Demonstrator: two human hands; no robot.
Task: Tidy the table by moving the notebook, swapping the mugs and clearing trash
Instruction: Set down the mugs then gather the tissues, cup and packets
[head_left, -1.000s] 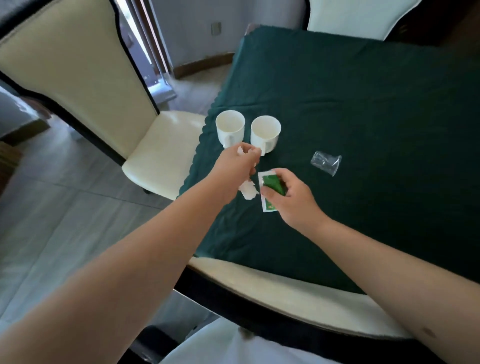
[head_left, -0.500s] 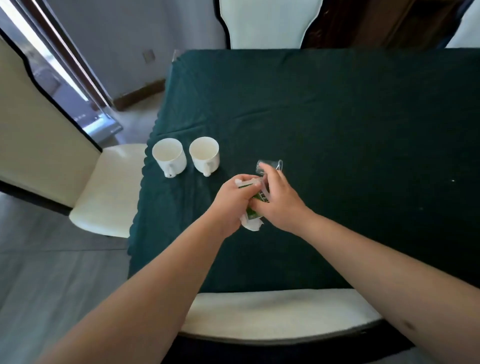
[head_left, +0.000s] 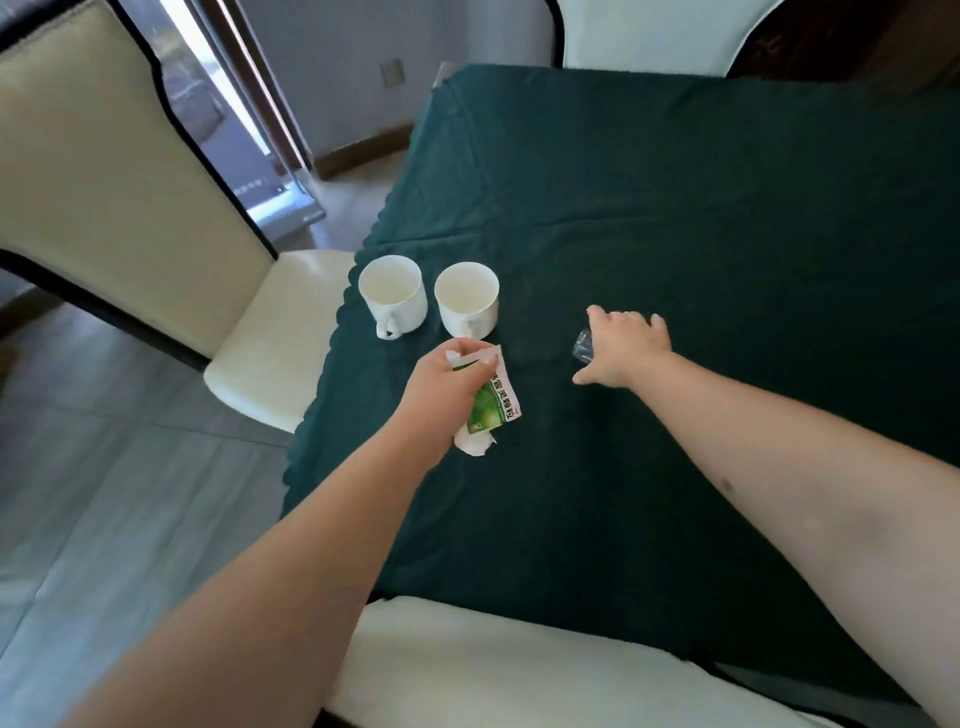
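Two white mugs stand side by side near the table's left edge, the left mug (head_left: 393, 300) and the right mug (head_left: 467, 297). My left hand (head_left: 441, 389) hovers just in front of them, shut on a green and white packet (head_left: 493, 402) and a crumpled white tissue (head_left: 474, 444). My right hand (head_left: 621, 345) lies further right, fingers spread over a small clear plastic cup (head_left: 583, 346) that lies on the dark green tablecloth (head_left: 701, 249). Only the cup's left end shows. I cannot tell if the fingers grip it. No notebook is in view.
A cream chair (head_left: 130, 208) stands at the table's left side, its seat close to the mugs. Another cream chair back (head_left: 644, 36) rises at the far end, and a cream seat (head_left: 493, 670) lies right below me. Grey floor tiles (head_left: 104, 493) spread to the left.
The packet passed from my right hand into my left, which now holds it with the tissue. My right hand moved right onto the clear cup.
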